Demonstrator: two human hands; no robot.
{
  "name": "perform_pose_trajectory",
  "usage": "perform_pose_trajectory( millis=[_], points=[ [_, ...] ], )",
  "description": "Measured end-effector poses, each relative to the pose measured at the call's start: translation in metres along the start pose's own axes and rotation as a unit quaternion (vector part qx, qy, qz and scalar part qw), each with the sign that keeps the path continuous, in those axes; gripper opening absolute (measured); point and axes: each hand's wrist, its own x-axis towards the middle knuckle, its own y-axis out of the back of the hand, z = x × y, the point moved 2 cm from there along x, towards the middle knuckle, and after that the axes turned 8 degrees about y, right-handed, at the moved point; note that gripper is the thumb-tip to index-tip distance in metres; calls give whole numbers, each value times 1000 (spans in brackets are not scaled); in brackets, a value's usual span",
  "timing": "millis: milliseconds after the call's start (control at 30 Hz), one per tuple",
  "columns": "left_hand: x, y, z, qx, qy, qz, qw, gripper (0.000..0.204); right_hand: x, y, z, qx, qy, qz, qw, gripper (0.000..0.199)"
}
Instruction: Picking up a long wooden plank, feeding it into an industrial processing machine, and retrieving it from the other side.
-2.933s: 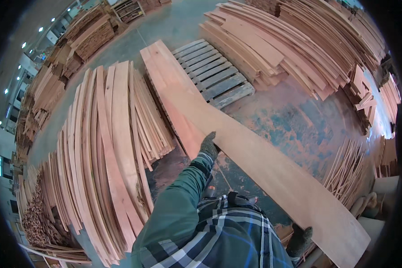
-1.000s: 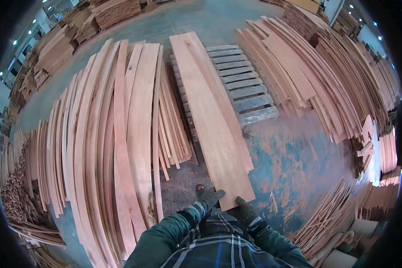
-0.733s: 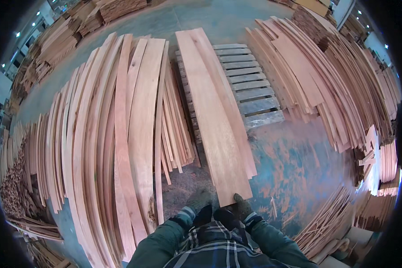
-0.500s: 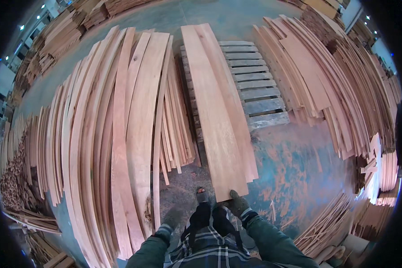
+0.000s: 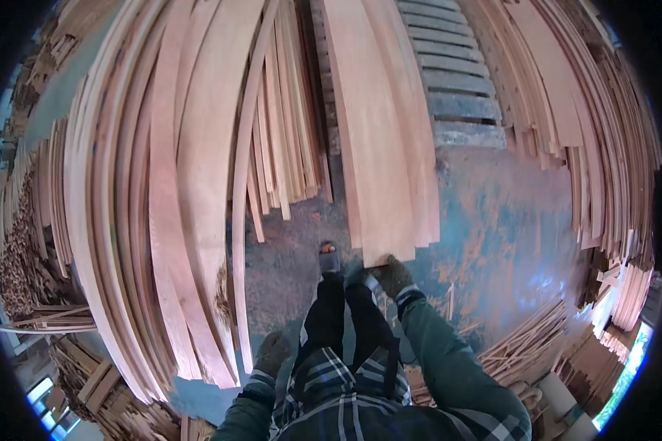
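My right hand [image 5: 395,278], in a dark glove, grips the near end of a long wide board [image 5: 386,184]. That board lies on other boards [image 5: 425,213], whose edges show on both sides of it, and its near end sticks out past theirs. My left hand [image 5: 272,353], also gloved, hangs low beside my leg, near the end of a narrow board [image 5: 240,294]. It appears to hold nothing, but its fingers are too dark and unclear to make out. The far end of the gripped board runs out of the picture.
A slatted wooden pallet [image 5: 460,106] shows right of the gripped board. Long planks [image 5: 206,147] lie stacked at the left, with shorter strips [image 5: 279,140] beside them. More planks [image 5: 559,88] stand piled at the right. Thin offcuts [image 5: 526,342] lie on the floor [image 5: 493,213] at the lower right.
The view has tipped down toward my feet. The gripped board has shifted right across the boards beneath, so an edge now shows on its left. My right hand keeps hold; my left stays low.
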Motion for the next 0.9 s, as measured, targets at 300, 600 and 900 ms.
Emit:
perform_pose_trajectory(
  millis=[300,600,900],
  points=[
    [-7,-24,8,-96,59,28,993,42,81,62,33,-41,-17,17,999,38],
    [-11,-2,-25,-96,124,71,985,40,134,96,58,-528,125,-35,839,29],
    [-10,-32,-19,-119,129,66,982,44,135,78,63,-9,5,132,991,28]
  ],
)
